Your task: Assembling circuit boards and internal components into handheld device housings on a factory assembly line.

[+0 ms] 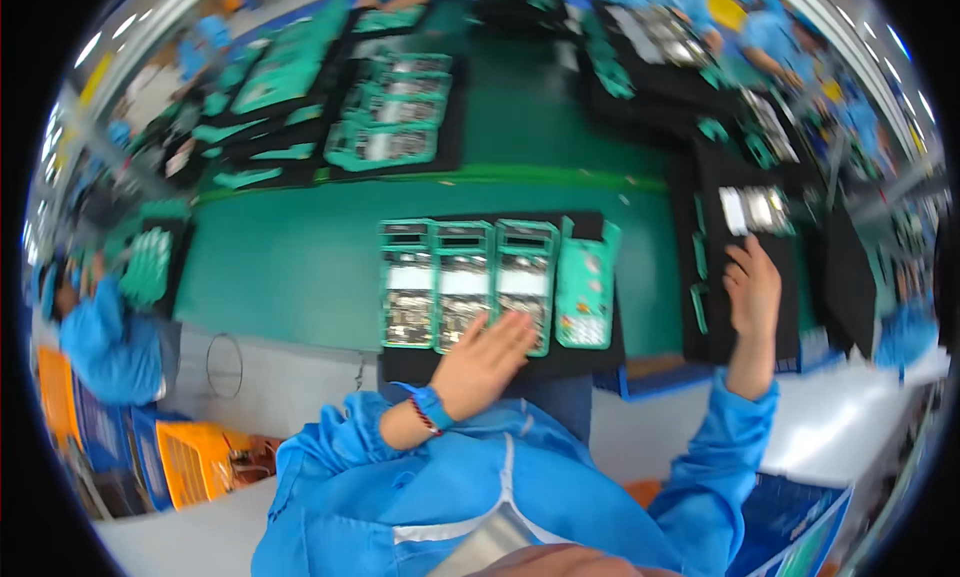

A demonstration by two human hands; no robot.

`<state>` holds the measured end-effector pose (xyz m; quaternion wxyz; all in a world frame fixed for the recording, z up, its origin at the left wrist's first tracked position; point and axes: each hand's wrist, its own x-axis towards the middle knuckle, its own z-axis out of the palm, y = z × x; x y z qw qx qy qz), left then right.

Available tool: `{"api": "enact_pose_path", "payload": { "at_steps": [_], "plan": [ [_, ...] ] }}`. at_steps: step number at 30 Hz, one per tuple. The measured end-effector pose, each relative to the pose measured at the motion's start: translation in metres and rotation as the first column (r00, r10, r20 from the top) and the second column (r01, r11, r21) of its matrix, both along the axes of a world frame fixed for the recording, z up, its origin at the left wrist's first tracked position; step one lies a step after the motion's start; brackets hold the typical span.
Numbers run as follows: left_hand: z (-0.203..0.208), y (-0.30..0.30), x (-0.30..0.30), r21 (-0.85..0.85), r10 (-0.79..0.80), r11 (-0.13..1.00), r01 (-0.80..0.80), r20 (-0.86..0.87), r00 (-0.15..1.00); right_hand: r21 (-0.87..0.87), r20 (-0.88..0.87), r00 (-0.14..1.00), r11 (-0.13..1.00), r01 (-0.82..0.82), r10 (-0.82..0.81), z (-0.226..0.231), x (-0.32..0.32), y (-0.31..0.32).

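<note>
Three green-framed device housings [463,277] lie side by side on a black foam mat [612,322] in front of me, each showing a white strip and a metallic board. To their right, a green shell [585,282] shows small light and coloured spots. My left hand [487,360] is spread over the lower ends of the second and third housings, its fingers stretched out; whether it touches them is unclear. At the right, my right hand [752,289] has its fingers apart, just below a white and metallic board [755,210] on another black mat [765,327]. Nothing shows in its grasp.
More green-framed housings [395,112] rest on dark mats at the far left, with green pieces [290,62] beside them. Dark stacked mats [640,97] stand far right. A co-worker in blue [110,337] sits at the left near orange crates [195,462]. A blue bin [790,522] stands lower right.
</note>
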<state>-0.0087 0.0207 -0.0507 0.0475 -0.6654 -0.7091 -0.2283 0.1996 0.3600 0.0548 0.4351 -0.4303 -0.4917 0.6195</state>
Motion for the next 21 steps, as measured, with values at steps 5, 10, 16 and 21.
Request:
{"api": "enact_pose_path", "payload": {
  "at_steps": [5, 10, 16, 21],
  "plan": [
    [-0.002, 0.001, 0.006, 0.087, 0.029, 0.996, -0.033, 0.040, 0.999, -0.275, -0.139, 0.986, 0.953, -0.130, 0.094, -0.017, 0.011, 0.111],
    [0.015, -0.007, 0.002, 0.194, 0.002, 0.979, -0.061, 0.289, 0.957, 0.075, -0.206, 0.975, 0.994, -0.074, 0.088, -0.020, -0.028, 0.057],
    [0.049, -0.009, 0.007, 0.237, -0.157, 0.949, -0.207, 0.928, 0.339, 0.499, 0.171, 0.948, 0.806, -0.318, 0.268, -0.025, -0.073, -0.143],
    [0.046, 0.000, 0.012, 0.246, -0.269, 0.943, -0.222, 0.960, -0.080, 0.619, 0.537, 0.775, 0.468, -0.630, 0.333, -0.042, -0.090, -0.227]
  ]
}}
